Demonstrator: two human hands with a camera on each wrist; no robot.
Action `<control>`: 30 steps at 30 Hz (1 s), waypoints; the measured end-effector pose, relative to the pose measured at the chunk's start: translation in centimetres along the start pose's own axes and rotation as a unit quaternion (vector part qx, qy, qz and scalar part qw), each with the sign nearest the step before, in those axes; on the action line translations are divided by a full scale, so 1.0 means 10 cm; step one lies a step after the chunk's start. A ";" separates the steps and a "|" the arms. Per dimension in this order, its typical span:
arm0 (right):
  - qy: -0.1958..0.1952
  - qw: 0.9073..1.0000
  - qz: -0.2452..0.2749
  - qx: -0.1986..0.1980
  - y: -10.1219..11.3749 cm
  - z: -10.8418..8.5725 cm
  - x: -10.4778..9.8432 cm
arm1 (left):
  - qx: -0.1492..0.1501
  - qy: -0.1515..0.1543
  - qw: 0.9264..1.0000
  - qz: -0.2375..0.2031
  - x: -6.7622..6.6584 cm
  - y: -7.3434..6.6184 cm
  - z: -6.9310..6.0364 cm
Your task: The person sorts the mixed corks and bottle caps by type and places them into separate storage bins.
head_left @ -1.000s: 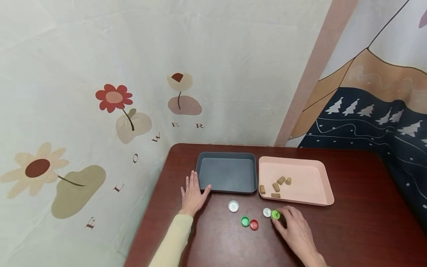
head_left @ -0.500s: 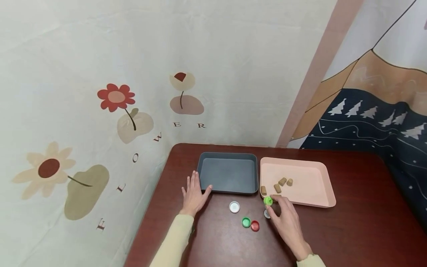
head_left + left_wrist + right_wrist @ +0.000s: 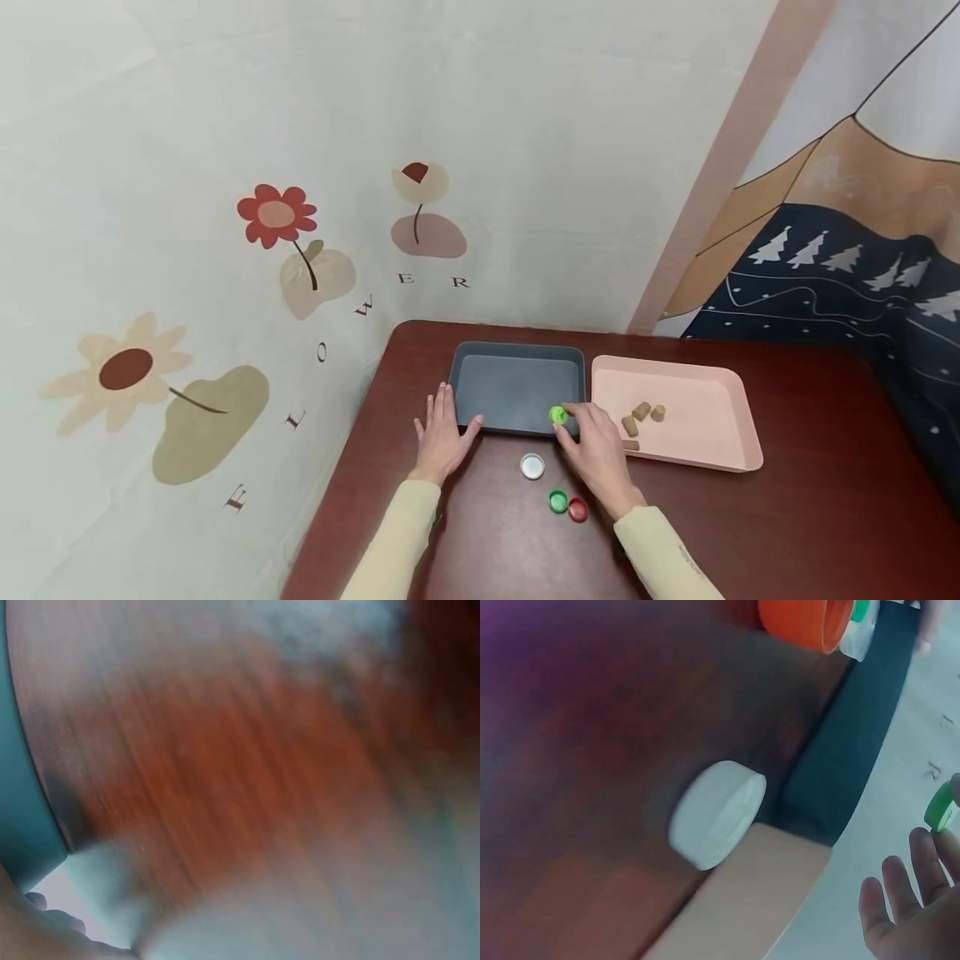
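Observation:
My right hand (image 3: 600, 457) pinches a bright green bottle cap (image 3: 557, 415) between thumb and fingertips, over the right front corner of the dark blue-grey tray (image 3: 517, 387). In the right wrist view the same cap (image 3: 939, 806) shows at the fingertips, with the other fingers spread. My left hand (image 3: 441, 442) lies at that tray's left front corner, its fingers straight along the side. On the table in front lie a white cap (image 3: 532, 466), a darker green cap (image 3: 558, 501) and a red cap (image 3: 577, 509). Another white cap (image 3: 712, 817) appears only in the right wrist view.
To the right stands a pink tray (image 3: 705, 421) with several corks (image 3: 642, 411) near its left front side, partly hidden by my right hand. Both trays sit on a dark red-brown table (image 3: 817, 408). A printed fabric wall (image 3: 540, 208) rises behind.
My right hand has lifted the bright green cap off the table beside the white one and carried it left, past the pink tray's front edge, to the dark tray. The left hand stays put.

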State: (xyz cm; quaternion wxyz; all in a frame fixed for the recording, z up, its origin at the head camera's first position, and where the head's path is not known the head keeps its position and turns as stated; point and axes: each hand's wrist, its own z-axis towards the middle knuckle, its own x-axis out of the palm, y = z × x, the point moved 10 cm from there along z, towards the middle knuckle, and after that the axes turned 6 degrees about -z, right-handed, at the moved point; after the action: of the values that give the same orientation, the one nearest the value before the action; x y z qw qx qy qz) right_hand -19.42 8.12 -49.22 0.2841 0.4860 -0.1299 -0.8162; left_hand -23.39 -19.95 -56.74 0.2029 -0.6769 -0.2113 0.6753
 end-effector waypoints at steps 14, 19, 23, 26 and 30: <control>0.088 0.991 -0.099 0.002 -0.01 0.38 0.50 | 0.014 -0.014 1.000 -0.008 -0.03 -0.04 -0.01; 0.124 0.983 -0.136 0.006 -0.06 0.40 0.62 | 0.010 -0.008 1.000 -0.011 -0.02 -0.06 -0.01; 0.137 0.981 -0.135 0.013 -0.10 0.38 0.64 | 0.007 0.002 1.000 -0.010 0.01 -0.07 0.00; 0.128 0.984 -0.121 0.015 -0.11 0.34 0.58 | 0.005 0.004 1.000 -0.014 0.00 -0.07 0.00; 0.098 0.990 -0.103 0.006 -0.09 0.25 0.41 | 0.004 0.002 1.000 -0.015 -0.02 -0.06 0.00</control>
State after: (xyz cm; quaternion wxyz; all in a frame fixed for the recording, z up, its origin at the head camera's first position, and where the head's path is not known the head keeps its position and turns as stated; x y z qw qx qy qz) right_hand -23.38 6.26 -51.37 0.2069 0.5763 -0.0551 -0.7887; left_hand -23.40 -19.60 -56.24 0.2167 -0.6743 -0.2182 0.6714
